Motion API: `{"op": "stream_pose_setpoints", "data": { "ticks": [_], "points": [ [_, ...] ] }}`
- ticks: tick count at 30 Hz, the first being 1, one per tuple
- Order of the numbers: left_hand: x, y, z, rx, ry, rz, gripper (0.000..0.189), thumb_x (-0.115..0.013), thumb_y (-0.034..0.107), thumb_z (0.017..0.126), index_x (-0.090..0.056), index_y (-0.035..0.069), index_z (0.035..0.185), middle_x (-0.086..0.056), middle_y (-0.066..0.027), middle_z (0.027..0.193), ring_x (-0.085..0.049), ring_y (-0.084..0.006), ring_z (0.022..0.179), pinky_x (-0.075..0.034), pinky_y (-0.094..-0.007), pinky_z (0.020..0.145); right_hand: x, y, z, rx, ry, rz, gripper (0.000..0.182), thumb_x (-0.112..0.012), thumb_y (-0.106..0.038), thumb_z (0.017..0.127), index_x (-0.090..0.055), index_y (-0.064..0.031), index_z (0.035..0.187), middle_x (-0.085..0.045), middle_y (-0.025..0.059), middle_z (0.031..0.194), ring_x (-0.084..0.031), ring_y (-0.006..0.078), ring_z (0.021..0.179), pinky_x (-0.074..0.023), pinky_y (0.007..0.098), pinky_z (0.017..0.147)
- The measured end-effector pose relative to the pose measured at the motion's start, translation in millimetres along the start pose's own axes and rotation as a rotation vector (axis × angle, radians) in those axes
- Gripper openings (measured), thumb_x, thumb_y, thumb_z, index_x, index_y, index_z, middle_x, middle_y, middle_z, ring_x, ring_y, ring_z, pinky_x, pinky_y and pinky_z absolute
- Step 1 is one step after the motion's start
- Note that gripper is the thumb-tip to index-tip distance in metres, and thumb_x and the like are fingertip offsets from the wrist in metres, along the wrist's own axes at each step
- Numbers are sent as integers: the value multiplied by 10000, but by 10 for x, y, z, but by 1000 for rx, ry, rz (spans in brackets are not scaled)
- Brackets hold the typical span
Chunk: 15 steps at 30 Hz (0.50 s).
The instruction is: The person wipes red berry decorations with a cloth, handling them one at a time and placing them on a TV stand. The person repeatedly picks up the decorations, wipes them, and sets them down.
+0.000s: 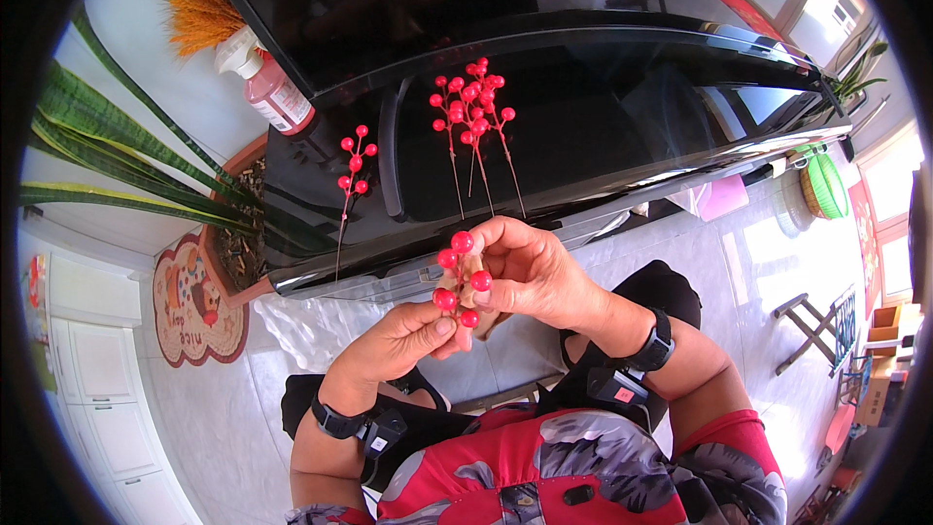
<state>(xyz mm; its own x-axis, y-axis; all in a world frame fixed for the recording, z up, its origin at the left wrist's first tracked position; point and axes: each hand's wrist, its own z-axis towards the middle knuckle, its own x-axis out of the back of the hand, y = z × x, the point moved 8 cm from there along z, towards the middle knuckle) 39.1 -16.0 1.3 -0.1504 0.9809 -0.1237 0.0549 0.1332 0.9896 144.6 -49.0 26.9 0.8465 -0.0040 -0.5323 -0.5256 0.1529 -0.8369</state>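
Note:
A sprig of glossy red artificial berries is between my hands, in front of the black cabinet's near edge. My left hand pinches its lower end between thumb and fingers. Higher up, my right hand has its thumb and fingertips on the sprig beside the berries. Something beige shows behind the sprig, partly hidden by my fingers; I cannot tell what it is. A bunch of similar berry stems lies on the cabinet top beyond my hands. One single berry stem lies apart to the left.
The glossy black cabinet spans the view, with a dark screen behind. At left stand a pink pump bottle and a snake plant in a brown pot. Crumpled clear plastic lies below the cabinet's front. A folding stool stands right.

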Motion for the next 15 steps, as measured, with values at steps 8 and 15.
{"op": "stream_pose_setpoints", "data": {
  "ticks": [8, 15],
  "points": [
    [-9, 14, 13, 78, -11, -54, 276, -423, 240, 950, -569, 8, 986, -488, 5, 712, -415, -73, 600, -344, -198, 541, 59, 109, -57, -89, 26, 33, 176, -597, -11, 823, -527, -50, 980, -565, 0, 910, -546, 61, 836, -468, 218, 748],
    [52, 33, 21, 56, 71, 11, 258, -439, 238, 944, -575, 25, 997, -478, 3, 656, -436, -74, 586, -349, -206, 524, 68, -9, -40, 121, 63, -47, 156, -569, -64, 862, -545, -19, 1009, -586, 43, 971, -553, 76, 858, -467, 229, 773]
  ]
}}
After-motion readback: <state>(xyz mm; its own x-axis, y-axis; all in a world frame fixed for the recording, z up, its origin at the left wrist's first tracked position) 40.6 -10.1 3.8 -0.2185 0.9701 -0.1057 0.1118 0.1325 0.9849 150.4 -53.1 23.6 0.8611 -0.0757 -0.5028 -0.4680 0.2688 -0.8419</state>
